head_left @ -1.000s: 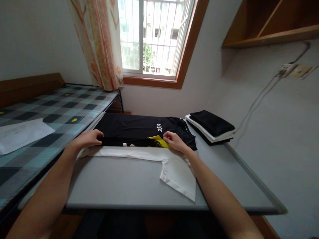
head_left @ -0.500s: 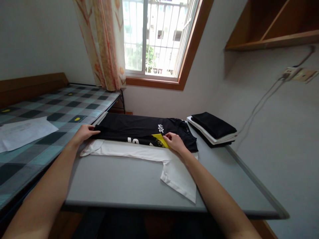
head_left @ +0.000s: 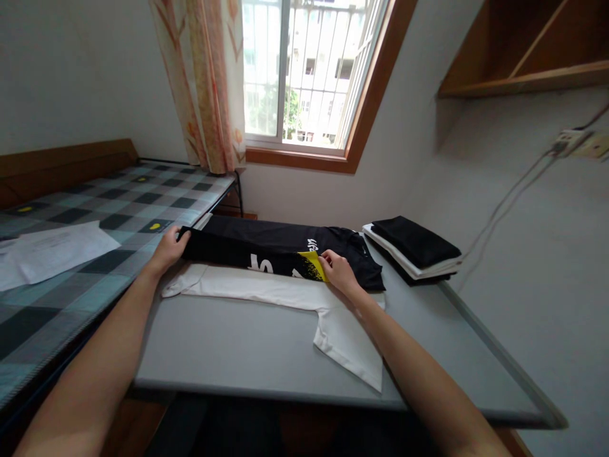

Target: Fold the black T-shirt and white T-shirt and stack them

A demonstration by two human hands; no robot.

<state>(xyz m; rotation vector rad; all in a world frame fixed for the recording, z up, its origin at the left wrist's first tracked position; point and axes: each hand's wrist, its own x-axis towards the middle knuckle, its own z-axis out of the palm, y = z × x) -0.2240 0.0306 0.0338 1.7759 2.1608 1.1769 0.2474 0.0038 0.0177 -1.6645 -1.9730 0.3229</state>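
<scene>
A black T-shirt with white lettering and a yellow patch lies across the table, its near side turned up in a long fold. At the fold's left end, my left hand pinches the black cloth and lifts it slightly. My right hand grips the edge by the yellow patch, fingers closed on the fabric. A white T-shirt lies flat under the black one, its near strip and one sleeve showing toward me. My right forearm passes above that sleeve.
Folded black and white garments are stacked at the table's back right. The grey table has a raised right edge by the wall. A bed with a checked mattress and paper sheets adjoins on the left. A wooden shelf hangs upper right.
My left hand has raised the left end of the black T-shirt's fold, so more of its near face shows. My right hand keeps its grip. The view has shifted slightly.
</scene>
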